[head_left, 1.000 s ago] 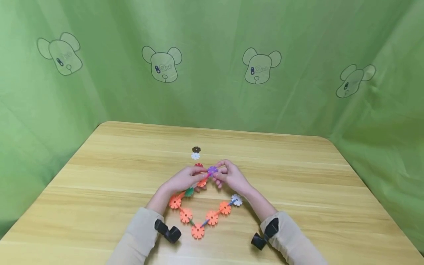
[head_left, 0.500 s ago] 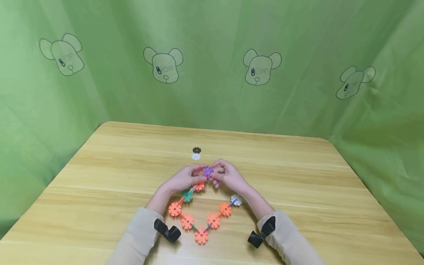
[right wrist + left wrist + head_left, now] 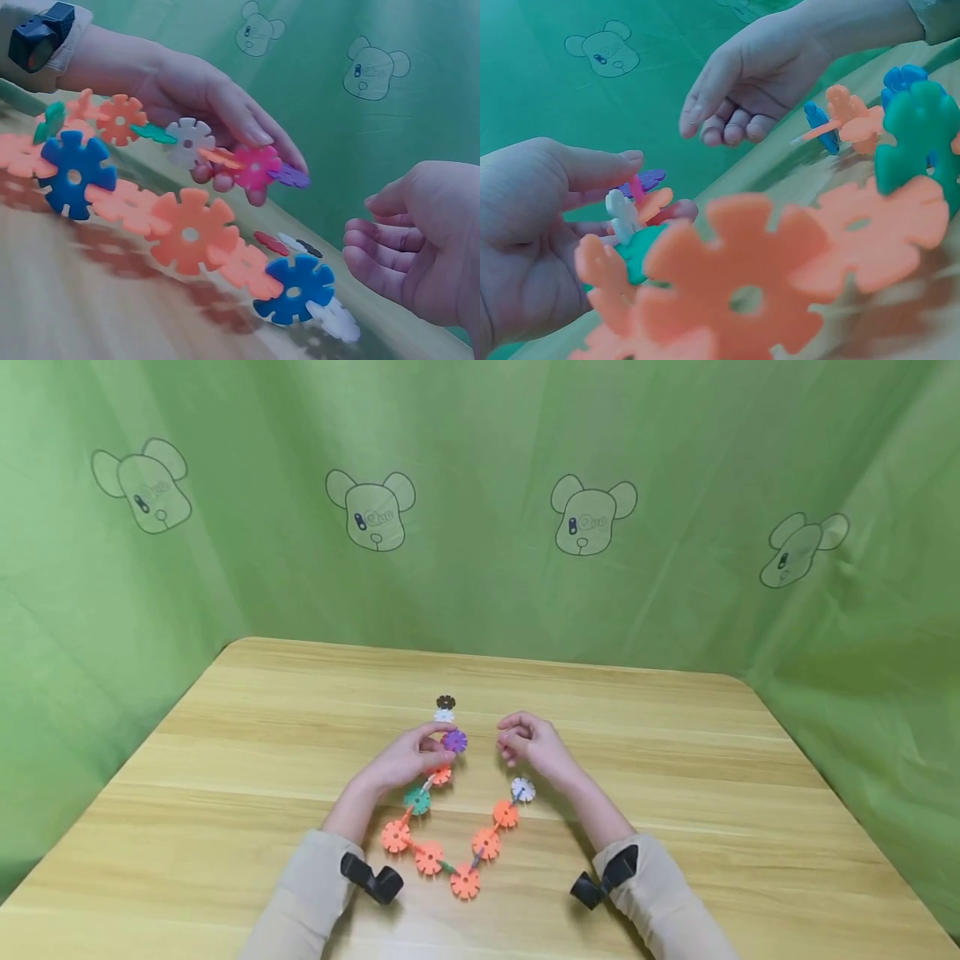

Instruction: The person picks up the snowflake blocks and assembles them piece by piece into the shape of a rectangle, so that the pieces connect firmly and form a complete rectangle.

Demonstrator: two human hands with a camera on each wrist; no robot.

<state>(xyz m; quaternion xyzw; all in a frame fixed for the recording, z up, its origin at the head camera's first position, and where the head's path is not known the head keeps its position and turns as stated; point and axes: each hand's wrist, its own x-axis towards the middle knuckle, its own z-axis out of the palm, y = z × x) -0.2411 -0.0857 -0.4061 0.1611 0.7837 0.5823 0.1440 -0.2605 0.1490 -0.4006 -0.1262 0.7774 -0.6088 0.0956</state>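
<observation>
A chain of slotted snowflake discs, mostly orange [image 3: 486, 843], curves in a V shape before me. My left hand [image 3: 397, 758] pinches its left end at a pink disc [image 3: 257, 166]. Beyond those fingertips sticks out a purple disc [image 3: 455, 741], joined to the pink one. Green [image 3: 417, 801] and white [image 3: 190, 143] discs come further down that side. The other end finishes in a blue disc [image 3: 294, 289] and a white disc [image 3: 523, 790]. Above and right of that end, my right hand [image 3: 543, 750] hovers with loosely curled fingers and nothing in them.
Past the left hand, a loose white disc [image 3: 444, 715] and a dark brown disc [image 3: 446, 702] lie in line on the wooden table [image 3: 637, 735]. A red disc [image 3: 271, 242] lies with them. Green curtain [image 3: 480, 593] surrounds the table.
My right hand has let go of the purple disc and drawn away to the right. The left hand has shifted slightly left with its end of the chain.
</observation>
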